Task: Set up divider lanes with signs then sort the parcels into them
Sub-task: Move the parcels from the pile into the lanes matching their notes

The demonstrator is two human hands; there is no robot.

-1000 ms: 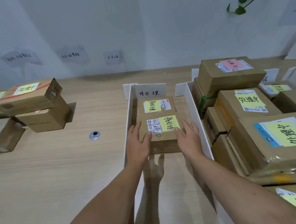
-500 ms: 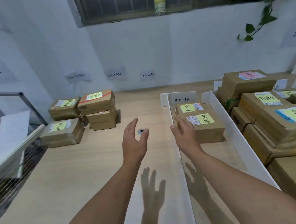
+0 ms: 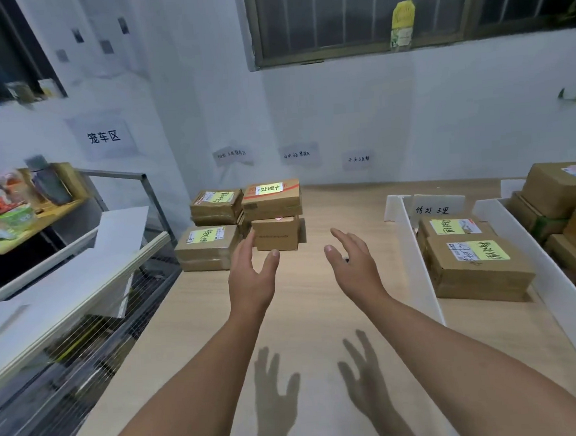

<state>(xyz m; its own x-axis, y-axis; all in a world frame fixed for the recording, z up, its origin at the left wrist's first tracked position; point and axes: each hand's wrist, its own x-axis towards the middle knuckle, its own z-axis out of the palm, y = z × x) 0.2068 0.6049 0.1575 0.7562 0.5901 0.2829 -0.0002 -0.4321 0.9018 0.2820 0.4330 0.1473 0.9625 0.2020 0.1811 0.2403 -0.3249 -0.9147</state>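
My left hand (image 3: 251,275) and my right hand (image 3: 353,264) hover open and empty above the wooden table, palms facing each other. Just beyond them at the table's far left stands a pile of several brown parcels (image 3: 243,220) with yellow notes. To the right, a lane between white dividers (image 3: 417,260) holds two parcels, the nearer one (image 3: 478,267) in front of the farther one (image 3: 452,226), with a white sign (image 3: 439,205) at the lane's far end. More parcels (image 3: 562,197) are stacked in the lane further right.
A wire cage cart (image 3: 81,281) with white boards on it stands against the table's left edge. Behind it is a shelf with bottles and clutter (image 3: 13,207). Paper labels (image 3: 299,154) hang on the white wall under a window.
My hands let go of the nearer parcel in the lane and moved left over the bare table. My view swung left and up toward the parcel pile.
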